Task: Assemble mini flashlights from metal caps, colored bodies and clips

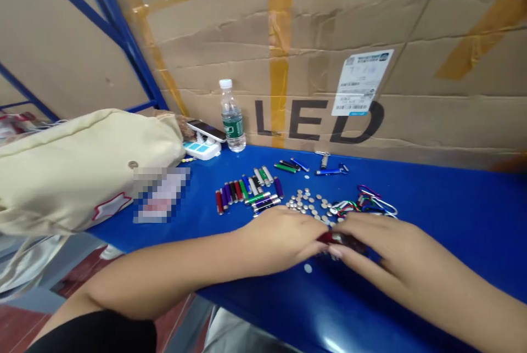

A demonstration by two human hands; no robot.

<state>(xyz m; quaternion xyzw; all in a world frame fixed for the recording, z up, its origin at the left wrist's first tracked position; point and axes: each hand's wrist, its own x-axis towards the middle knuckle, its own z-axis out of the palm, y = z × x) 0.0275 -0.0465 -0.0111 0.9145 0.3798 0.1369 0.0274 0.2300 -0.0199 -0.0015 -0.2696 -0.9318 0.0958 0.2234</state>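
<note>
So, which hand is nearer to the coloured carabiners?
Right. The right hand lies just in front of the carabiners. The left hand is further away to their left, in front of the button cells.

On my counter (453, 221), mid-frame: a row of torches (247, 191), coin cells (307, 202) just right of them, carabiners (373, 203) further right. The bag (74, 172) sits at the left edge, the bottle (233, 117) behind the torches, the cardboard box (329, 29) across the top behind everything.
</note>
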